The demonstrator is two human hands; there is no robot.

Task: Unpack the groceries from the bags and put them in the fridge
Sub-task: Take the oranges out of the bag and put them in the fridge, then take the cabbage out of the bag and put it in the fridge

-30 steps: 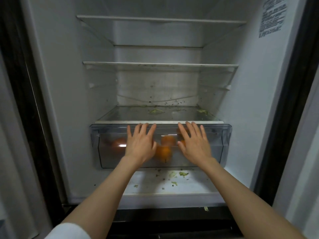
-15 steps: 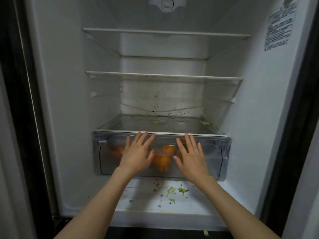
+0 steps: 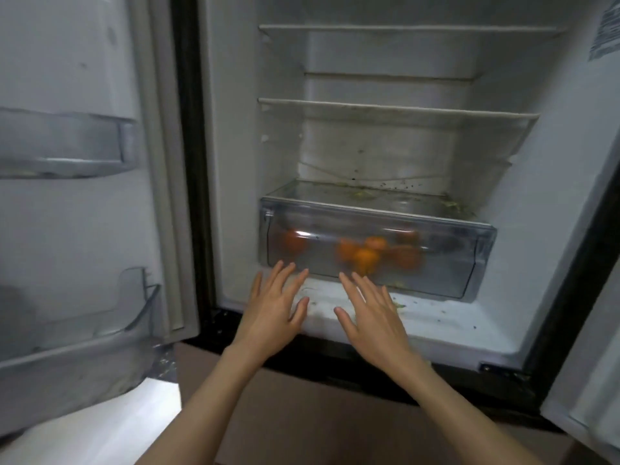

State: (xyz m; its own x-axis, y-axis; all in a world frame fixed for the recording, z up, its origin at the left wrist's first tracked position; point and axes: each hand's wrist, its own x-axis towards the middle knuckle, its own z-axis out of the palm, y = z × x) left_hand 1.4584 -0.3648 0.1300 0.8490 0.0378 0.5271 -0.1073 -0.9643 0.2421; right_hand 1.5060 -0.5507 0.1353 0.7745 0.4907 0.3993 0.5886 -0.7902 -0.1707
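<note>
Head view: left hand and right hand hover with fingers spread, holding nothing, just below the drawer. Oranges lie inside it.

Risk: a drawer not fully seated may block the door.

Surroundings: bare shelves; crumbs on the fridge floor.

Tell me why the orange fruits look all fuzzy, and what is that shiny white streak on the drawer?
In the head view, the round orange fruits sit behind the clear plastic drawer, whose cloudy front softens them; the whole picture is also slightly blurred. The white streak is glare on the drawer front. The shelves bend because the lens is wide-angle.
</note>
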